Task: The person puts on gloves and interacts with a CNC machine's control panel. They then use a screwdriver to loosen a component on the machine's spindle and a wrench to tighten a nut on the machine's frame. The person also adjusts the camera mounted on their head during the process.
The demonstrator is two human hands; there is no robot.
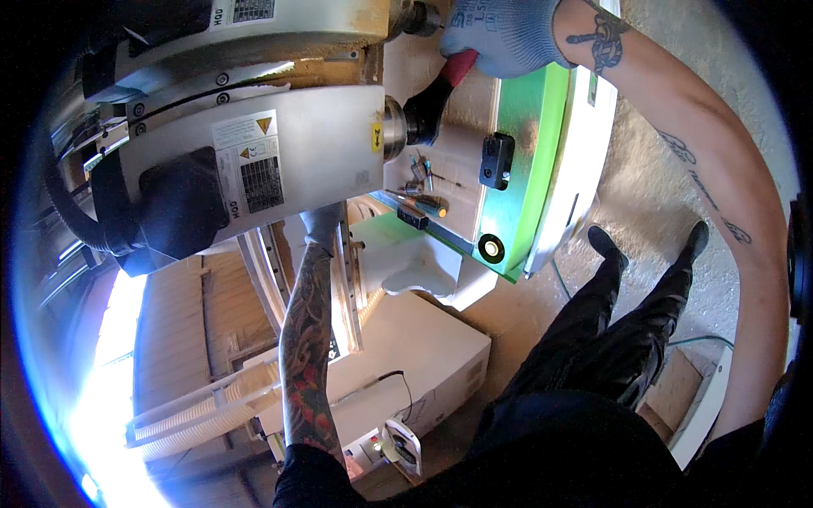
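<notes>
A large pale spindle motor [326, 140] with a black end and labels lies across the upper left. At its metal nose is the dark end of a black tool with a red grip [432, 110], perhaps a wrench. My right hand [504, 38], in a grey knit glove, is closed around the red grip. Beneath the spindle body reaches my left hand [322, 224], also gloved; its fingers are hidden behind the motor, so what it touches cannot be seen. A second spindle motor [296, 30] sits just above the first.
Several small bits and tools [423, 182] lie on the machine bed beside a green rail [538, 127] carrying a black block [496, 161]. Below stands a white cabinet [423, 356]. A ribbed hose [212, 406] runs at lower left. An open box [682, 389] sits beside my legs.
</notes>
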